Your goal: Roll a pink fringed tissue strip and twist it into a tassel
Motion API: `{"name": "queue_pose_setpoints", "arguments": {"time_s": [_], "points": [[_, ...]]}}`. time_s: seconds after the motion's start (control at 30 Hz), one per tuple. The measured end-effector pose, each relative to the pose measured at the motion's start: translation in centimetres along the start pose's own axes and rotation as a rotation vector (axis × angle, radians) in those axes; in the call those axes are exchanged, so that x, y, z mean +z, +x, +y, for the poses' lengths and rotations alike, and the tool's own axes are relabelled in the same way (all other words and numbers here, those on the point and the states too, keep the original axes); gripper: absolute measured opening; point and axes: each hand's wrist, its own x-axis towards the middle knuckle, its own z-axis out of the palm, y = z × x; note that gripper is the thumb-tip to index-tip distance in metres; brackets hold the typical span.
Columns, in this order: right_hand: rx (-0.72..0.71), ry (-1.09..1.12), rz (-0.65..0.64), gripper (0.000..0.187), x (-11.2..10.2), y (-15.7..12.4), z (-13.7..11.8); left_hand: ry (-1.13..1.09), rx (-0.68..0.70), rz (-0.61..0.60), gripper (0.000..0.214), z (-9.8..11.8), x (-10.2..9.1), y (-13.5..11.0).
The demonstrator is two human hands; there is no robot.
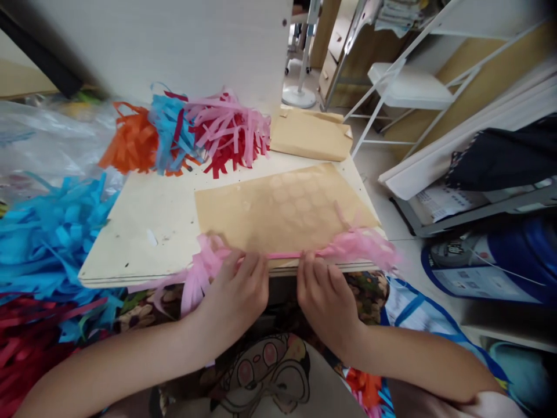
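**Pink tissue, twisted thin between two hands**

Pink tissue-paper strip (287, 254), rolled to a thin cord in the middle and fringed loose at both ends, lies along the near edge of the pale wooden board (148, 232), just in front of a tan sheet of backing paper with round marks (282, 206).

Head view: the left hand (237, 290) pinches the cord beside its left fringe, fingers curled closed on it. The right hand (324, 293) grips likewise beside the right fringe.

The paper looks feather-light, limp and easy to tear; the twisted middle seems the firmest place to hold, the fringes the weakest.

Behind lie orange, blue and red-pink fringed tissue tassels (187, 133) and a flat brown paper packet (310, 134).
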Motion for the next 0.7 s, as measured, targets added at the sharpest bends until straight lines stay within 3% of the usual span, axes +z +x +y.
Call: {"name": "queue_pose_setpoints", "arguments": {"time_s": [0.3, 0.57, 0.7], "points": [[0.091, 0.086, -0.103, 0.047, -0.5, 0.2, -2.2, 0.008, -0.138, 0.043, 0.033, 2.0, 0.6, -1.4], [0.034, 0.019, -0.06, 0.032, -0.1, -0.1, 0.7, 0.022, -0.141, 0.055, 0.026, 1.2, 0.7, -0.9], [-0.007, 0.072, -0.096, 0.03, -0.1, -0.2, 2.4, -0.084, -0.139, 0.022, 0.015, -0.1, 0.6, -0.5]]}}
